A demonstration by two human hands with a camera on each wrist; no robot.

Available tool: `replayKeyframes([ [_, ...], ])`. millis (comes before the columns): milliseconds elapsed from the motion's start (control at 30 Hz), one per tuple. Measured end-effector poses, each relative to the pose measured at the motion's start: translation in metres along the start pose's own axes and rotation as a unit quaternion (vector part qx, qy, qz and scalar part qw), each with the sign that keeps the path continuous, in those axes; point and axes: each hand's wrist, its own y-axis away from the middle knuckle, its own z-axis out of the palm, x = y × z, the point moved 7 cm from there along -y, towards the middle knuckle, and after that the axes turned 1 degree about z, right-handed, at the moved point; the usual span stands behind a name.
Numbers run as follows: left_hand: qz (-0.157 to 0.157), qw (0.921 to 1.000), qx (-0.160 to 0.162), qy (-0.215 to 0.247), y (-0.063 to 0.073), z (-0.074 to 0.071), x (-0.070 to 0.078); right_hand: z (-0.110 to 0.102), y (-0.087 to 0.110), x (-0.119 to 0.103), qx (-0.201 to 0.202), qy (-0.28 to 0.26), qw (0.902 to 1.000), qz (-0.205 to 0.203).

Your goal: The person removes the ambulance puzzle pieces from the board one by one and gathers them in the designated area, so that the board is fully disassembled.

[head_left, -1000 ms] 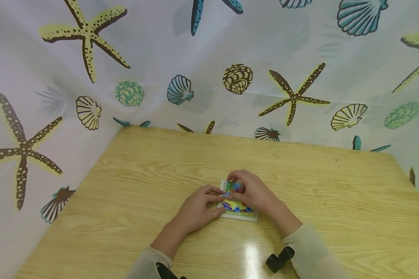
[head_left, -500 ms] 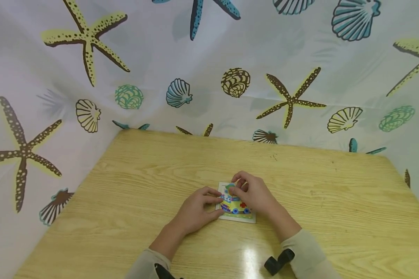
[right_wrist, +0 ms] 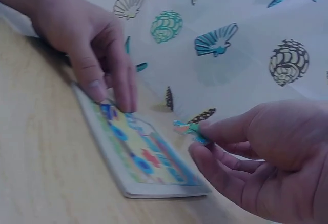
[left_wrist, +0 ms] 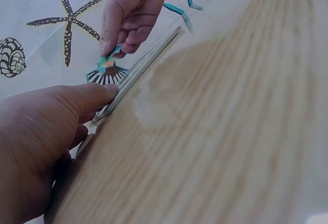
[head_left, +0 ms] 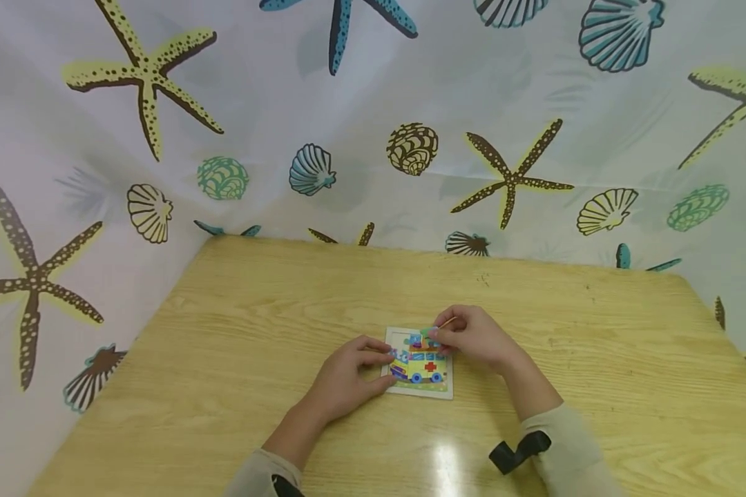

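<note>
A small jigsaw puzzle with a pale frame lies on the table, its picture showing a yellow ambulance with a red cross. My left hand rests at the frame's left side, thumb and fingertips spread on its edge. At the upper right corner of the puzzle, my right hand pinches a small green, blue and orange puzzle piece between thumb and fingers. The right wrist view shows this piece held above the board. At the upper left of the picture a pale part of the board is bare.
The wood-grain table extends on all sides of the puzzle. A white cloth printed with starfish and shells hangs along the back and sides. Black straps are at the sleeves.
My right hand has moved right, from over the upper part of the puzzle to its upper right corner, the piece still pinched. More of the picture shows. My left hand stays at the left edge.
</note>
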Motion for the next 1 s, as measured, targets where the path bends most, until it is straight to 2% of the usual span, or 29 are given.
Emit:
replayKeyframes([
  [133, 0.004, 1.0000, 0.003, -0.001, -0.001, 0.000, 0.002, -0.012, 0.006, 0.001, -0.024, -0.004, 0.9997, 0.008],
  [300, -0.001, 1.0000, 0.001, 0.003, 0.000, 0.000, 0.002, -0.026, 0.013, 0.005, -0.034, 0.025, 0.9987, 0.029],
  [467, -0.006, 1.0000, 0.000, 0.006, 0.000, 0.002, 0.000, -0.037, 0.016, 0.011, -0.021, 0.048, 0.9972, 0.053],
  [767, -0.004, 1.0000, 0.005, 0.006, 0.000, 0.002, -0.001, -0.044, 0.019, 0.015, 0.007, 0.056, 0.9950, 0.083],
  [1000, -0.005, 1.0000, 0.002, 0.001, 0.000, 0.003, 0.000, -0.047, 0.022, 0.017, 0.041, 0.116, 0.9882, 0.091],
])
